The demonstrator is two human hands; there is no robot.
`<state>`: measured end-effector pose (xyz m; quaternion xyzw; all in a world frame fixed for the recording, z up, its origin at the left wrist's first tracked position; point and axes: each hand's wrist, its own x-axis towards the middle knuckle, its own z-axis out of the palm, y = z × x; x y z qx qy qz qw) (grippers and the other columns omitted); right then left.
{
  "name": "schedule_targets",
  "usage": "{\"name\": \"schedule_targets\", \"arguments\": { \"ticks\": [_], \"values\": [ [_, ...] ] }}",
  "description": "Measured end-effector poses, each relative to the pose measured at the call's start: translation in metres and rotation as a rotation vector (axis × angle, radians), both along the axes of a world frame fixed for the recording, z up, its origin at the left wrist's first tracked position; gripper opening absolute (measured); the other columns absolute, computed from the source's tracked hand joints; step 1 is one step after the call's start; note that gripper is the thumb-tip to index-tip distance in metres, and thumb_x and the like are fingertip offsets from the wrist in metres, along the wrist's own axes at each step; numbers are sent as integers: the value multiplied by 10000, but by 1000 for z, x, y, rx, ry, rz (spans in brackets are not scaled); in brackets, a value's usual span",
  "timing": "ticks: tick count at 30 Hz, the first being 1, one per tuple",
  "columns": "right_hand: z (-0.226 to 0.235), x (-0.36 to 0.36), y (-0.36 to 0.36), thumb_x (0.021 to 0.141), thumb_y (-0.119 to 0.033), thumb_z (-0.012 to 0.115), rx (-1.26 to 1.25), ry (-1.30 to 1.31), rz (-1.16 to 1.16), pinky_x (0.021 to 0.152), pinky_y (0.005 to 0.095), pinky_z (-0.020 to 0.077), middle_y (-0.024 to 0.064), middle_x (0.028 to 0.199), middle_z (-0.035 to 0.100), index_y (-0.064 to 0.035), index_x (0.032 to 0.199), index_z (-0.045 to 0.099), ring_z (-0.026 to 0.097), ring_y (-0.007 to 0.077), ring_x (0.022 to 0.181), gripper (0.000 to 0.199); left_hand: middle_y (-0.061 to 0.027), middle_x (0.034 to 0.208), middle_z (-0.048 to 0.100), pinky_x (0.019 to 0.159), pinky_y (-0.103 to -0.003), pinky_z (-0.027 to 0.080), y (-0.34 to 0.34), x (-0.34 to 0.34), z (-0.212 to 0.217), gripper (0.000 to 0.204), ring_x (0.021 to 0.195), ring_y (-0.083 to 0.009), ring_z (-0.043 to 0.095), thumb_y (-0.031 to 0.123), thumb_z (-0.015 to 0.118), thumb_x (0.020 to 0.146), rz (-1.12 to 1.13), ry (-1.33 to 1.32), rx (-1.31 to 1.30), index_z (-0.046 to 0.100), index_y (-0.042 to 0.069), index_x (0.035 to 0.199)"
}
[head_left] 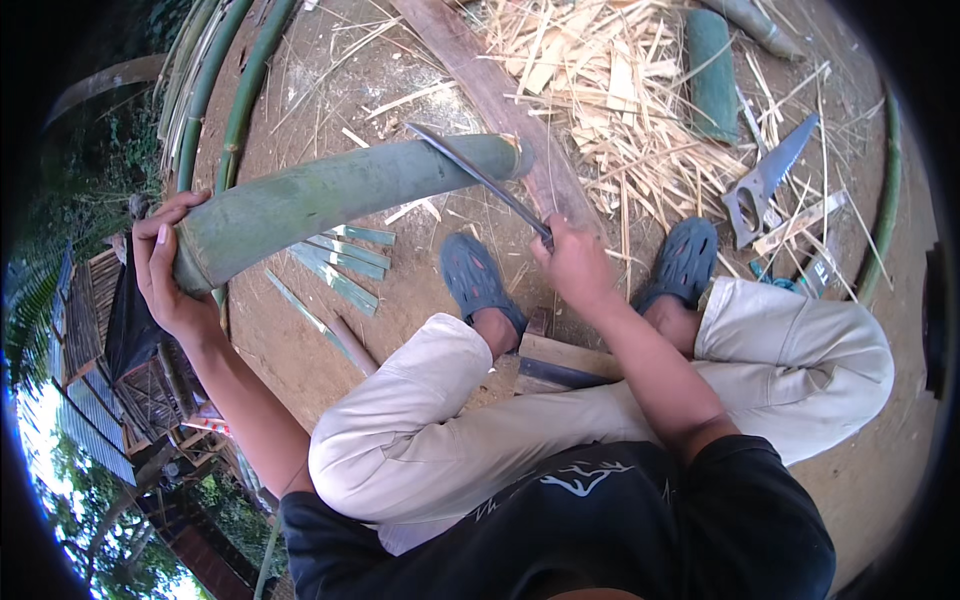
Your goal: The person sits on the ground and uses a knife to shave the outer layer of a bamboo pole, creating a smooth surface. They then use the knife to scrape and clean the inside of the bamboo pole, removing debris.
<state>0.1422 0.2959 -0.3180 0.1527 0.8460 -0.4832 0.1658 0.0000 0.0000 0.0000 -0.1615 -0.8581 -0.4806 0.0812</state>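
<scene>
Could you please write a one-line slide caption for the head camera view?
Left hand holds one end of a green bamboo section; right hand holds a long knife across it.

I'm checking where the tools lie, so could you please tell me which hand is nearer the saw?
Right: the right hand, gripping the knife, is left of the saw; the left hand is much farther left, at the left end of the bamboo.

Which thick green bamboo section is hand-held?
The long section gripped by the left hand, crossed by the blade; the short section lies beside the shavings, untouched.
</scene>
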Motion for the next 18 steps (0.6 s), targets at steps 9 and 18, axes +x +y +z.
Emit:
{"name": "schedule_targets", "arguments": {
  "ticks": [9,18],
  "values": [
    [4,-9,-5,889,-236,667,6,262,-16,724,526,549,295,763,672,56,1007,651,682,475,750,315,-259,1140,668,1132,-480,383,20,5,5,216,1167,-348,613,139,465,1009,24,135,-26,588,-37,1024],
    [-41,-4,13,927,-304,626,23,54,-97,812,558,549,323,918,691,57,1038,646,684,485,877,378,-199,1145,688,1074,-412,424,14,5,9,269,1138,-271,626,218,485,1051,250,41,17,619,-14,1028]
  ]
}}
